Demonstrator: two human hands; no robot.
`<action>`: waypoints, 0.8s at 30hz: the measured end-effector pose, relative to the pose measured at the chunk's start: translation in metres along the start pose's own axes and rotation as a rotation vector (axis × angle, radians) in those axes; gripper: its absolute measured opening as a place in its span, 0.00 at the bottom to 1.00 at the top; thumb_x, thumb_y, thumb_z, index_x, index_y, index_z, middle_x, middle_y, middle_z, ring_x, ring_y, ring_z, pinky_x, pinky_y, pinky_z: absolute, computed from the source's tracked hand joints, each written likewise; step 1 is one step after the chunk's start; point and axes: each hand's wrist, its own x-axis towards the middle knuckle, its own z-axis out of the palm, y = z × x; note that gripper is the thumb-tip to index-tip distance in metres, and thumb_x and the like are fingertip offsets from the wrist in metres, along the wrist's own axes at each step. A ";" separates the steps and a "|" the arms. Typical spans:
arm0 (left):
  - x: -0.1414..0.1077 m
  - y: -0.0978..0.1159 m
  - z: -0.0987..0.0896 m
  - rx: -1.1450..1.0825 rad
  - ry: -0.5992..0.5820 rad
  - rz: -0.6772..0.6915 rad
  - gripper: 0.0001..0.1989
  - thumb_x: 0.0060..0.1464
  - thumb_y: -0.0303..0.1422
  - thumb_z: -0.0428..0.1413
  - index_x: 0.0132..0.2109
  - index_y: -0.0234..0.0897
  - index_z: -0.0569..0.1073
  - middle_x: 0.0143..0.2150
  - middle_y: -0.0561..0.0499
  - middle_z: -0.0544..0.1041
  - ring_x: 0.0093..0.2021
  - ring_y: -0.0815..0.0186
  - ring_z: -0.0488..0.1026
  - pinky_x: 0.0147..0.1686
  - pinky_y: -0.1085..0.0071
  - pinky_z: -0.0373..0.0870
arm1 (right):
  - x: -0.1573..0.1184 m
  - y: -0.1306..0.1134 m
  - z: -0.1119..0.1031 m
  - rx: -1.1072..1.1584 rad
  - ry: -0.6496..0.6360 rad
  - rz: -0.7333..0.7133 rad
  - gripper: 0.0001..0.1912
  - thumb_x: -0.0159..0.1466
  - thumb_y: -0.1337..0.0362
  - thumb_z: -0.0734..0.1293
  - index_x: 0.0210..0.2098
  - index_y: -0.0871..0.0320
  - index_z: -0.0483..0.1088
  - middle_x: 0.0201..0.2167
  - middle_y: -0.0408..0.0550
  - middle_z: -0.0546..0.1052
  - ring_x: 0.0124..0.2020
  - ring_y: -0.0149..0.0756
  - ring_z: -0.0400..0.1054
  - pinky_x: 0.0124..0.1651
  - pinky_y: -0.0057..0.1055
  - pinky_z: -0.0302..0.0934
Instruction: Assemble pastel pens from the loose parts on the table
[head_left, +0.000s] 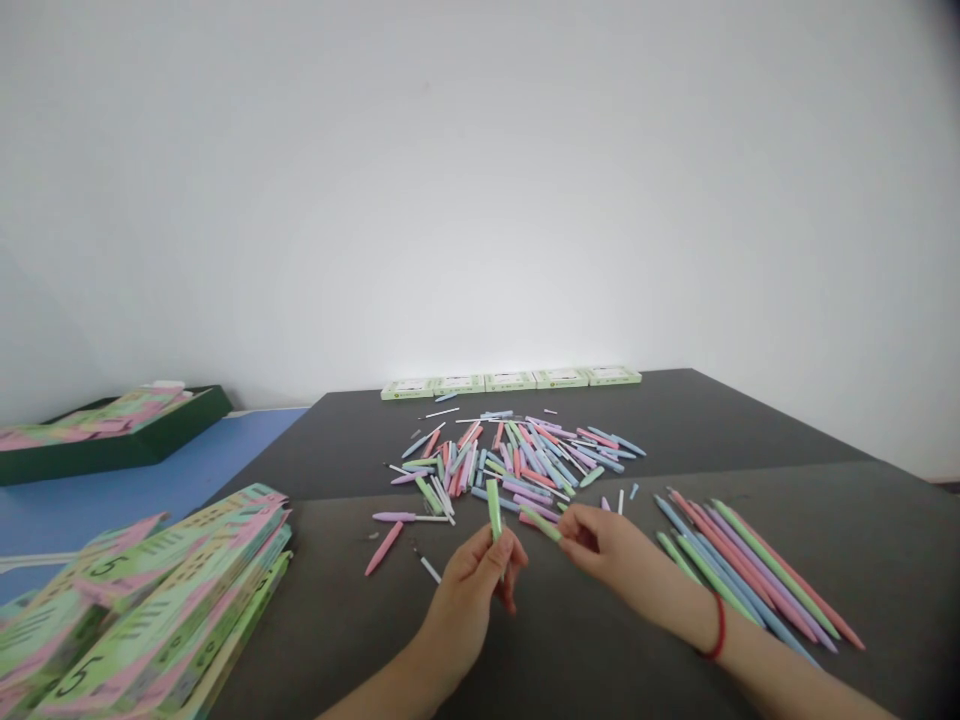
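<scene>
In my left hand (480,570) a light green pen piece (494,508) stands nearly upright, gripped between thumb and fingers. My right hand (604,550) is closed on another light green pen piece (538,522), which slants up and to the left. The two pieces are apart. Just beyond both hands spreads a loose pile of pen parts (517,455) in pink, purple, blue and green, with thin white refills among them. A pink pen piece (385,548) and a white refill (429,568) lie to the left of my left hand.
Several long pastel pens (765,570) lie side by side at the right, partly behind my right wrist. Printed green-and-pink packs (165,600) are stacked at the left. A dark green tray (180,435) holds more packs. Flat boxes (510,381) line the black table's far edge by the wall.
</scene>
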 end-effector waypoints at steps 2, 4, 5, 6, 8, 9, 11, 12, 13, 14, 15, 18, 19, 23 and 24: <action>-0.001 -0.011 0.002 0.037 -0.078 -0.034 0.20 0.55 0.49 0.48 0.29 0.36 0.66 0.19 0.59 0.58 0.19 0.72 0.56 0.19 0.76 0.59 | 0.004 -0.001 -0.009 0.373 -0.029 0.099 0.08 0.60 0.64 0.64 0.25 0.58 0.64 0.17 0.36 0.62 0.18 0.26 0.54 0.23 0.24 0.48; -0.004 -0.019 0.003 0.093 -0.169 -0.062 0.20 0.56 0.49 0.47 0.29 0.36 0.66 0.19 0.60 0.55 0.18 0.72 0.54 0.17 0.77 0.57 | 0.007 -0.003 -0.013 0.760 -0.046 0.153 0.10 0.60 0.60 0.65 0.26 0.59 0.65 0.18 0.36 0.64 0.17 0.24 0.54 0.22 0.23 0.50; -0.006 -0.022 0.004 0.138 -0.203 -0.065 0.20 0.57 0.48 0.46 0.29 0.36 0.65 0.18 0.60 0.54 0.18 0.73 0.53 0.17 0.77 0.55 | 0.008 -0.003 -0.013 0.925 -0.035 0.169 0.11 0.60 0.59 0.66 0.27 0.59 0.66 0.19 0.37 0.66 0.18 0.24 0.56 0.22 0.22 0.52; -0.008 -0.023 0.004 0.198 -0.220 -0.060 0.19 0.58 0.47 0.46 0.29 0.36 0.65 0.19 0.60 0.55 0.18 0.73 0.53 0.17 0.77 0.54 | 0.008 -0.003 -0.013 1.056 -0.015 0.181 0.11 0.59 0.58 0.68 0.27 0.59 0.67 0.21 0.39 0.67 0.20 0.24 0.58 0.24 0.21 0.55; -0.013 -0.019 0.003 0.320 -0.235 -0.051 0.19 0.60 0.45 0.45 0.29 0.36 0.65 0.20 0.59 0.57 0.19 0.73 0.56 0.19 0.77 0.53 | 0.008 -0.004 -0.011 1.219 0.032 0.198 0.10 0.57 0.59 0.70 0.28 0.60 0.69 0.22 0.40 0.69 0.23 0.24 0.62 0.26 0.20 0.59; -0.014 -0.016 0.002 0.368 -0.239 -0.052 0.18 0.61 0.44 0.45 0.29 0.36 0.65 0.21 0.58 0.58 0.20 0.73 0.57 0.20 0.76 0.53 | 0.008 -0.004 -0.010 1.264 0.062 0.198 0.10 0.57 0.59 0.71 0.29 0.61 0.70 0.23 0.41 0.70 0.23 0.24 0.62 0.27 0.20 0.61; -0.016 -0.009 0.000 0.428 -0.246 -0.060 0.17 0.61 0.42 0.45 0.29 0.36 0.64 0.21 0.58 0.59 0.21 0.72 0.58 0.21 0.76 0.53 | 0.007 -0.006 -0.010 1.305 0.116 0.184 0.10 0.56 0.60 0.71 0.29 0.61 0.71 0.23 0.42 0.70 0.24 0.25 0.63 0.28 0.20 0.63; -0.016 -0.006 -0.001 0.446 -0.244 -0.060 0.17 0.62 0.42 0.44 0.29 0.36 0.63 0.21 0.58 0.58 0.21 0.72 0.58 0.22 0.76 0.53 | 0.006 -0.007 -0.011 1.310 0.139 0.175 0.10 0.56 0.60 0.71 0.29 0.61 0.71 0.24 0.42 0.71 0.24 0.25 0.63 0.29 0.20 0.63; -0.016 -0.003 -0.001 0.459 -0.241 -0.057 0.17 0.62 0.42 0.44 0.28 0.36 0.63 0.21 0.58 0.58 0.22 0.72 0.57 0.22 0.76 0.52 | 0.006 -0.009 -0.011 1.310 0.153 0.165 0.09 0.57 0.61 0.71 0.29 0.61 0.71 0.24 0.42 0.71 0.25 0.25 0.63 0.29 0.21 0.63; -0.015 -0.002 -0.002 0.469 -0.237 -0.053 0.17 0.62 0.41 0.44 0.28 0.36 0.63 0.21 0.59 0.58 0.22 0.72 0.57 0.23 0.75 0.52 | 0.005 -0.011 -0.011 1.303 0.161 0.155 0.09 0.57 0.61 0.71 0.30 0.61 0.71 0.24 0.42 0.70 0.25 0.25 0.63 0.29 0.21 0.64; -0.015 0.000 -0.002 0.476 -0.236 -0.051 0.17 0.62 0.41 0.44 0.28 0.36 0.63 0.21 0.59 0.57 0.22 0.72 0.56 0.23 0.75 0.51 | 0.004 -0.013 -0.011 1.291 0.162 0.146 0.08 0.57 0.61 0.70 0.30 0.60 0.71 0.24 0.42 0.70 0.25 0.26 0.63 0.29 0.21 0.64; -0.014 0.002 -0.002 0.499 -0.241 -0.047 0.17 0.63 0.40 0.43 0.28 0.37 0.62 0.21 0.59 0.57 0.22 0.71 0.55 0.23 0.74 0.50 | 0.002 -0.017 -0.006 1.238 0.149 0.121 0.08 0.58 0.61 0.70 0.30 0.60 0.71 0.23 0.41 0.69 0.25 0.26 0.63 0.30 0.23 0.64; -0.014 0.003 -0.002 0.507 -0.242 -0.041 0.17 0.63 0.40 0.43 0.28 0.37 0.62 0.21 0.59 0.57 0.22 0.71 0.55 0.23 0.74 0.50 | 0.001 -0.018 -0.003 1.220 0.149 0.118 0.08 0.58 0.61 0.69 0.29 0.60 0.71 0.23 0.41 0.69 0.25 0.27 0.63 0.30 0.23 0.63; -0.013 0.006 -0.002 0.543 -0.231 0.004 0.17 0.62 0.40 0.44 0.27 0.37 0.62 0.22 0.58 0.58 0.24 0.69 0.57 0.25 0.73 0.51 | 0.000 -0.019 0.002 1.187 0.183 0.117 0.08 0.59 0.60 0.69 0.30 0.60 0.71 0.23 0.41 0.69 0.25 0.28 0.63 0.30 0.24 0.63; -0.013 0.006 -0.002 0.553 -0.227 0.013 0.17 0.62 0.40 0.44 0.27 0.37 0.62 0.22 0.58 0.58 0.24 0.69 0.57 0.25 0.73 0.51 | 0.000 -0.018 0.001 1.190 0.199 0.117 0.08 0.59 0.60 0.68 0.30 0.60 0.71 0.23 0.41 0.69 0.26 0.28 0.63 0.31 0.25 0.63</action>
